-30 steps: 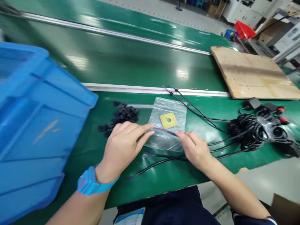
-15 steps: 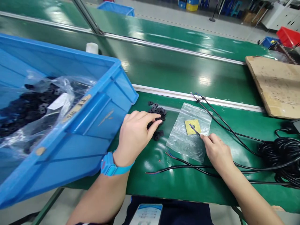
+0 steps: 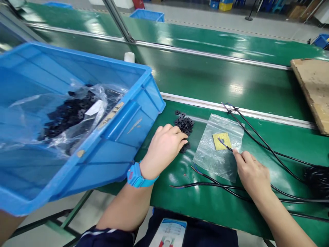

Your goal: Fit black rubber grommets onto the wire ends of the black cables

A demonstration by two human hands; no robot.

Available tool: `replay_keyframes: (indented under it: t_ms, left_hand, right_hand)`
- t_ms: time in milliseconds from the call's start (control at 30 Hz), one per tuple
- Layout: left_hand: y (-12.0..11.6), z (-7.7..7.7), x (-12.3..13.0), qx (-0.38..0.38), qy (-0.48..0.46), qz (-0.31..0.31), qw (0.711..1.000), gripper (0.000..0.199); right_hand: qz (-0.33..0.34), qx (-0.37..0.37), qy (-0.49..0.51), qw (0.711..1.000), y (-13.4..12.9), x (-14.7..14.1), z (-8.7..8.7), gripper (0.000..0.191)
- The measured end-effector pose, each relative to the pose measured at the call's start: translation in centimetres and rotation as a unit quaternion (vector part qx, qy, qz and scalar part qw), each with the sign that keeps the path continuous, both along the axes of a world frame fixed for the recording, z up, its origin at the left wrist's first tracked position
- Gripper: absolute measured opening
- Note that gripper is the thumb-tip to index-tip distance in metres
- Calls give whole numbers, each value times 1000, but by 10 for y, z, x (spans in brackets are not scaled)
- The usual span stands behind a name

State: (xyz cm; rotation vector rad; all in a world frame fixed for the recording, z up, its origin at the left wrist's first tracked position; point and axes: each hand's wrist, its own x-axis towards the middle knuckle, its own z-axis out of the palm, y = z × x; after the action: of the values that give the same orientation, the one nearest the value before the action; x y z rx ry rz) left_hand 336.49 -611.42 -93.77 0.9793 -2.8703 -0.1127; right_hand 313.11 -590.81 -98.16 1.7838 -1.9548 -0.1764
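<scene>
While right hand (image 3: 253, 172) pinches cable (image 3: 227, 147) | black parts (image 3: 184, 122) partly beneath left hand (image 3: 164, 146)

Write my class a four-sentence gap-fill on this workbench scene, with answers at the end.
The right hand holds a cable with its tip over a ____ square piece.
The left hand is at a pile of small ____ parts.
The large crate is nearer the ____ hand.
The wristband and crate are both ____.

Missing words: yellow; black; left; blue.
</scene>
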Motion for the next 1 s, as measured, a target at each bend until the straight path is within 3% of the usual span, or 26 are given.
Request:
replay_keyframes:
  t_ms: [167, 300, 400, 500, 567, 633, 700, 767, 867, 1000]
  left_hand:
    - [10, -5, -8, -18, -42, -34, 998, 24]
    - [14, -17, -6, -59, -29, -87, 994, 20]
    - [5, -26, -6, -58, 32, -120, 991, 36]
    - [2, -23, -7, 46, 180, -41, 982, 50]
    - [10, -15, -8, 222, 286, 61, 930, 51]
    - [23, -10, -12, 419, 363, 123, 823, 54]
    - [34, -11, -20, 543, 431, 111, 712, 59]
    - [38, -16, -31, 619, 448, 82, 641, 58]
    - [41, -23, -40, 674, 455, 62, 578, 51]
    - [45, -22, -41, 693, 465, 70, 547, 46]
  right_hand:
    - [31, -48, -43, 997, 0, 3, 5, 30]
    - [34, -169, -163, 971, 0, 9, 25, 28]
    - [39, -226, -243, 943, -6, 14, 42, 22]
    - [81, -268, -318, 906, -9, 20, 51, 16]
    - [108, -288, -362, 880, -5, 27, 54, 15]
    - [118, -292, -373, 872, 2, 33, 54, 16]
    - [117, -284, -350, 885, 9, 34, 53, 18]
    - [122, -273, -322, 898, 14, 30, 52, 21]
    - [131, -268, -301, 906, 18, 27, 53, 24]
    - [131, -268, -290, 910, 19, 30, 55, 26]
